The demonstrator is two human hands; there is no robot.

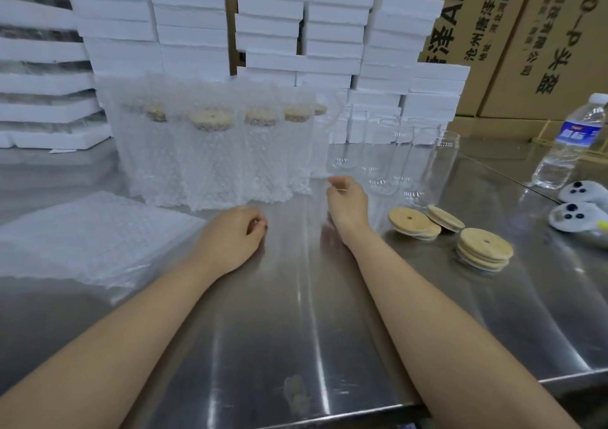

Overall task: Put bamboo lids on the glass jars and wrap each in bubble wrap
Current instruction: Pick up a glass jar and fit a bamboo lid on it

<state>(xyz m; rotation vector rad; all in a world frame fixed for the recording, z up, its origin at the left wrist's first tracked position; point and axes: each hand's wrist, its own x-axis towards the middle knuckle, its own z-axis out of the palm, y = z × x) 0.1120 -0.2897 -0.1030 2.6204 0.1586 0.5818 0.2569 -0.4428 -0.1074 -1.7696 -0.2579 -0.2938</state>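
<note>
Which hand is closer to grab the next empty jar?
Probably right: the right hand is just before the bare glass jars, bamboo lids on its side; the left hand rests by the bubble wrap sheets.

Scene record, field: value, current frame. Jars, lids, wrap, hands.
wrapped jars: lidded, upright row, back of steel table
bare glass jars: no lids, right of the wrapped row
bamboo lids: loose stacks, front right
bubble wrap sheets: pile, left
left hand: rests on table, fingers loosely curled, holds nothing
right hand: near bare jars, nothing visibly held
</note>
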